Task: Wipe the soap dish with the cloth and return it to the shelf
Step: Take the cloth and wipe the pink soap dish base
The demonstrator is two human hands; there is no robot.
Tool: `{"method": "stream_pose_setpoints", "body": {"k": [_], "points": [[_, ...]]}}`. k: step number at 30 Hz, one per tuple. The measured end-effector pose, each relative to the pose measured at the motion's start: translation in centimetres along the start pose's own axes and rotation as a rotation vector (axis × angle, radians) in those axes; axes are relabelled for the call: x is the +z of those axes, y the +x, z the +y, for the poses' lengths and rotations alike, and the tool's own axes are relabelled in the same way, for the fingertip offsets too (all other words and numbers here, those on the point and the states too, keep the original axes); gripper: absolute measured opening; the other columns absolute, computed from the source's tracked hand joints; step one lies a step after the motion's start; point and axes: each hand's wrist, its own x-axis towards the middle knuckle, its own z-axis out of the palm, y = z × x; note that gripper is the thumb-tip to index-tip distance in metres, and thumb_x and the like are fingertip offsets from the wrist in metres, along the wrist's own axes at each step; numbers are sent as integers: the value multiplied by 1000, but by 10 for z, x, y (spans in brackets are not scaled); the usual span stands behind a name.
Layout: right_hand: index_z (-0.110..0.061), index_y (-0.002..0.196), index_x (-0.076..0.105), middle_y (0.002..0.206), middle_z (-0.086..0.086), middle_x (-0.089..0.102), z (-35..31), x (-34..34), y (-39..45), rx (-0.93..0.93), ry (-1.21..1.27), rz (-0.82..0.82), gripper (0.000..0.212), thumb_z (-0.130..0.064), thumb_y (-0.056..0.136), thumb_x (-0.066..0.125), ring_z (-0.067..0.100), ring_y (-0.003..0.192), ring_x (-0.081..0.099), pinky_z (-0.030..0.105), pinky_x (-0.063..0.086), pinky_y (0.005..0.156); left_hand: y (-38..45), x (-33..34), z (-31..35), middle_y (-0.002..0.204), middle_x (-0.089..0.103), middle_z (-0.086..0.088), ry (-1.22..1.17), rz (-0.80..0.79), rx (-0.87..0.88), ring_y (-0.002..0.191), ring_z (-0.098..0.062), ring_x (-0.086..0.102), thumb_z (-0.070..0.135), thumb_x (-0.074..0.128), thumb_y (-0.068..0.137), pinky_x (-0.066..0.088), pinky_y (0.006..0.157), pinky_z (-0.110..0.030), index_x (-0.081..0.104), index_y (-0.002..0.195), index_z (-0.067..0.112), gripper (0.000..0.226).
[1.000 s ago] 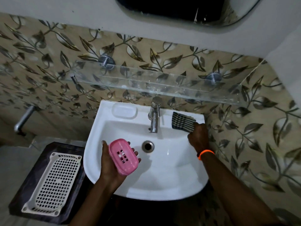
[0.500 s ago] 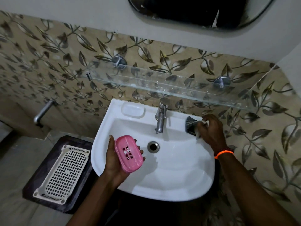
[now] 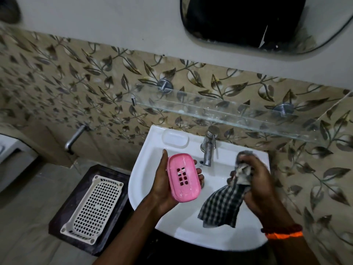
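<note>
The pink soap dish [image 3: 183, 176], with several square drain holes and pale smears, lies in my left hand [image 3: 162, 185], which grips it from below over the white sink [image 3: 152, 142]. My right hand [image 3: 257, 180] holds the black-and-white checked cloth [image 3: 221, 207] bunched at the top, its loose end hanging over the basin to the right of the dish. A hand's width separates dish and cloth. The glass shelf [image 3: 229, 109] runs along the wall above the sink and is bare.
A chrome tap [image 3: 209, 146] stands at the sink's back between my hands. A moulded soap recess [image 3: 175, 139] sits at the sink's back left. A white perforated basket [image 3: 93, 207] lies on a dark stand at lower left. A mirror [image 3: 257, 23] hangs above.
My right hand picked the cloth up off the sink's back right rim and brought it over the basin. My left hand raised the dish slightly. The camera moved closer.
</note>
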Motion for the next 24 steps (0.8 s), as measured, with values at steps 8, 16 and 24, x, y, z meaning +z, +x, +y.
{"method": "stream_pose_setpoints", "body": {"k": [8, 16, 24], "points": [[-11, 104, 73, 96, 2, 72, 23, 67, -41, -766, -974, -177, 17, -14, 87, 71, 15, 87, 66, 22, 51, 79, -2, 11, 3, 115, 79, -16, 219, 12, 54, 102, -30, 77, 70, 50, 94, 63, 84, -39, 82, 113, 10, 70], [-14, 108, 76, 100, 4, 65, 51, 83, -63, -786, -1104, -290, 19, -10, 92, 67, 22, 89, 65, 34, 55, 78, -9, 15, 17, 93, 66, -16, 153, -41, 99, 88, -27, 67, 66, 43, 99, 55, 83, -39, 64, 142, 22, 66], [-8, 97, 72, 93, 11, 65, 48, 99, -65, -885, -1261, -43, 18, -15, 83, 79, 32, 61, 66, 36, 54, 47, -12, 19, 23, 91, 76, -8, 245, -58, 99, 83, -21, 75, 63, 48, 97, 60, 72, -31, 71, 133, 22, 59]]}}
